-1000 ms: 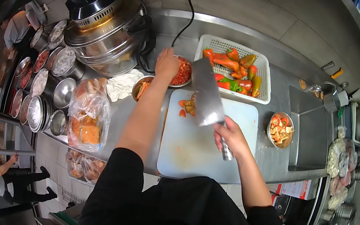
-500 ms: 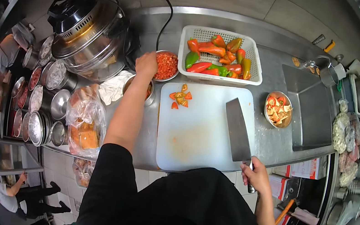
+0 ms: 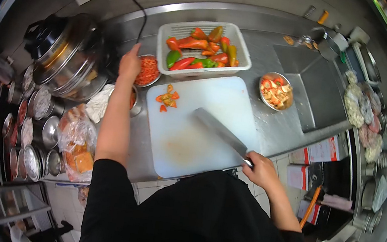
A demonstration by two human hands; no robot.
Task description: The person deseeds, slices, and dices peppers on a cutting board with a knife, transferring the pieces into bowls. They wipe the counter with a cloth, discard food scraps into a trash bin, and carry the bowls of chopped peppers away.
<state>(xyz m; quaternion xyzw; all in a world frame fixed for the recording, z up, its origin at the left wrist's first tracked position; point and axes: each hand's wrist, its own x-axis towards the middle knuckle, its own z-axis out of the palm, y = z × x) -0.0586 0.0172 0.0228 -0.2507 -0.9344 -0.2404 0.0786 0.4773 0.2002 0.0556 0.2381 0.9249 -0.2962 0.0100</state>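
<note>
My right hand (image 3: 261, 170) is wrapped round the handle of a cleaver (image 3: 222, 133), its blade slanting up and left over the white cutting board (image 3: 217, 94). Orange pepper trimmings (image 3: 168, 98) lie at the board's upper left. At the left, my left hand (image 3: 130, 65) is beside a bowl of chopped red pepper (image 3: 148, 71), with a finger stretched toward the black cord (image 3: 143, 22); its other fingers are mostly hidden. Behind the board, a white plastic basket (image 3: 246, 61) holds red, orange and green peppers (image 3: 193, 43). Another bowl (image 3: 280, 108) with pepper cores stands right of the board.
A large glass-and-metal cooker (image 3: 66, 61) stands at the left, near a white cloth (image 3: 98, 102) and bagged bread (image 3: 78, 137). Several metal bowls (image 3: 32, 162) crowd the far left. A sink (image 3: 318, 96) is at the right, with cardboard boxes (image 3: 318, 151) below the counter.
The cleaver has swung left and over the middle of the board. My left hand has shifted up and left relative to the chopped-pepper bowl, a finger now extended. The whole view has turned.
</note>
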